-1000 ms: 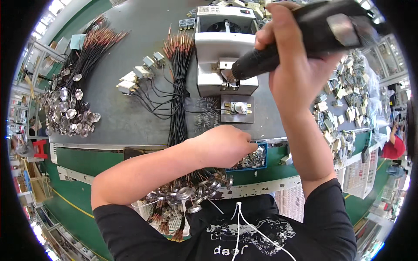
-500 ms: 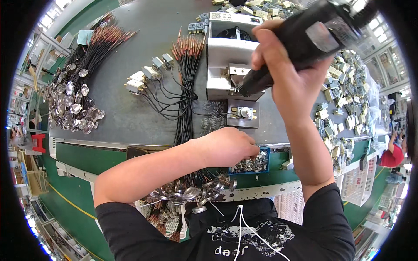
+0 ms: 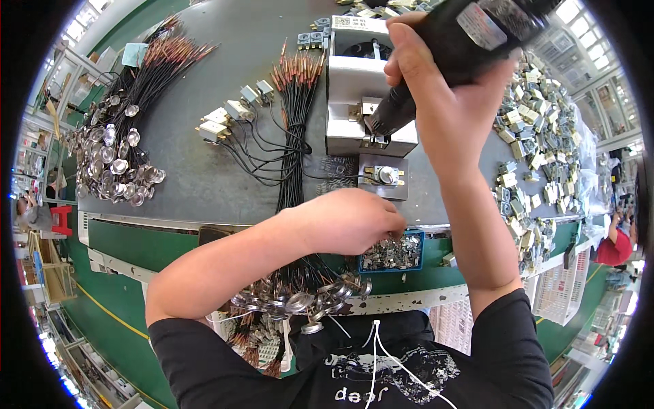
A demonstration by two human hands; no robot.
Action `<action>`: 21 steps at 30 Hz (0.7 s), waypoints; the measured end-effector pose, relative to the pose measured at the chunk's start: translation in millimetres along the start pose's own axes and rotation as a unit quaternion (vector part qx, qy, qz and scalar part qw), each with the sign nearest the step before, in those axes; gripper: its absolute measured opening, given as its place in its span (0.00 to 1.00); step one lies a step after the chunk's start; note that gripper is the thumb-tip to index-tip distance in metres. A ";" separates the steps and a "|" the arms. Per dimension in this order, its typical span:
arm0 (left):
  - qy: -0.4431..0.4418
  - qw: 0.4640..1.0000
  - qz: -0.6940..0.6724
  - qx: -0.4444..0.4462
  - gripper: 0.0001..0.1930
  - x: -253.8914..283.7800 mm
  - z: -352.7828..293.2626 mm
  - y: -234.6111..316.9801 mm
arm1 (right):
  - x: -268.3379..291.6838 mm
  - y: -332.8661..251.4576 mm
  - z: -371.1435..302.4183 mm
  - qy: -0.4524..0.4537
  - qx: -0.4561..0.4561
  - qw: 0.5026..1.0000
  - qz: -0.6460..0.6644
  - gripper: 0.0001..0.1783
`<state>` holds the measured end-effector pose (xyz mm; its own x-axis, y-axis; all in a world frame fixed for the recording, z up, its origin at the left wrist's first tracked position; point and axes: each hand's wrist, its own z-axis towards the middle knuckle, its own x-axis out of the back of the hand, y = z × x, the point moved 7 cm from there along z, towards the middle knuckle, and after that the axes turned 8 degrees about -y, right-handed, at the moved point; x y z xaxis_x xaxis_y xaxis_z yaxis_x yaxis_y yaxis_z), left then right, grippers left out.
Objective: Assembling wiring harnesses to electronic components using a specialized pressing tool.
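Note:
My right hand (image 3: 446,102) is wrapped round a black power screwdriver (image 3: 443,58). The screwdriver slants down to the left, its tip at the front slot of a boxy silver machine (image 3: 354,78). Before that machine, a metal block (image 3: 373,192) carries a small switch-like part with a round metal top (image 3: 386,176) and a black wire leading left. My left hand (image 3: 351,221) hovers at the edge of a blue tray (image 3: 422,252) of small metal pieces. Its fingers are curled together, and anything between them is hidden.
A bundle of black wires with copper-coloured ends (image 3: 294,123) lies left of the machine, with several pale connectors (image 3: 216,126) attached. Another wire bundle with round metal caps (image 3: 116,163) lies far left. Many small switch parts (image 3: 535,143) are heaped at the right.
The screwdriver has shifted slightly up and left, its tip now at the machine's front slot. My left hand has risen a little from the tray's contents.

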<state>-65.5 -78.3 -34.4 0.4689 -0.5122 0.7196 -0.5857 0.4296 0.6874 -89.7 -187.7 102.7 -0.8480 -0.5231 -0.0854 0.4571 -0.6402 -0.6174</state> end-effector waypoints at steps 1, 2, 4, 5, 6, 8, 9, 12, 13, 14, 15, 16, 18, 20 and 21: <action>-0.002 1.000 -0.001 0.001 0.09 3.8 -3.9 0.5 | -3.5 3.8 2.5 -0.001 -0.054 0.998 0.012 0.10; 0.009 1.000 -0.011 0.018 0.09 11.8 -6.3 0.6 | -2.7 6.0 5.1 -0.001 -0.106 0.994 0.021 0.14; 0.050 0.998 -0.024 0.018 0.08 25.9 -11.0 -1.3 | 3.6 14.7 18.2 -0.083 -0.149 0.985 0.009 0.17; 0.047 0.998 -0.024 0.016 0.08 27.7 -13.3 -2.4 | 0.4 23.4 22.2 -0.166 -0.191 0.968 0.002 0.21; 0.078 0.997 -0.025 0.016 0.07 34.1 -17.1 -3.2 | 4.4 33.4 22.3 -0.161 -0.261 0.951 0.036 0.26; 0.126 0.991 -0.025 0.033 0.07 45.1 -24.2 -3.3 | 5.6 42.7 31.3 -0.138 -0.265 0.952 0.060 0.25; 0.123 0.992 -0.025 0.031 0.07 48.1 -26.5 -1.2 | 4.2 45.4 33.7 -0.118 -0.268 0.952 0.085 0.25; 0.217 0.971 0.009 0.100 0.10 65.4 -43.0 -11.3 | 2.8 36.8 32.0 -0.024 -0.226 0.974 -0.015 0.23; 0.217 0.971 0.009 0.100 0.10 64.7 -44.5 -14.9 | 7.6 30.7 30.7 0.016 -0.206 0.976 -0.072 0.23; 0.241 0.963 -0.027 0.119 0.09 65.9 -48.3 -21.1 | 6.1 23.6 29.4 -0.001 -0.163 0.982 -0.096 0.22; 0.265 0.953 -0.063 0.137 0.08 67.7 -51.7 -26.2 | 5.9 21.5 28.0 0.000 -0.163 0.982 -0.098 0.22; 0.262 0.951 -0.068 0.152 0.09 68.5 -52.4 -27.9 | 3.7 19.4 27.3 -0.002 -0.156 0.986 -0.063 0.22; 0.267 0.949 -0.061 0.159 0.09 66.2 -54.3 -30.3 | 1.3 21.0 24.7 -0.007 -0.148 0.989 -0.026 0.22; 0.272 0.946 -0.054 0.165 0.09 64.7 -55.1 -32.8 | 2.6 27.8 18.9 -0.003 -0.155 0.988 -0.005 0.23; 0.268 0.948 -0.049 0.167 0.09 63.7 -53.8 -33.5 | 2.5 27.6 18.8 -0.004 -0.155 0.988 -0.005 0.23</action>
<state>19.6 -85.2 -6.3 0.7477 -0.0482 0.6623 -0.6568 0.0938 0.7482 -74.1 -217.3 100.1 -0.8489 -0.5236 -0.0724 0.3441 -0.4434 -0.8276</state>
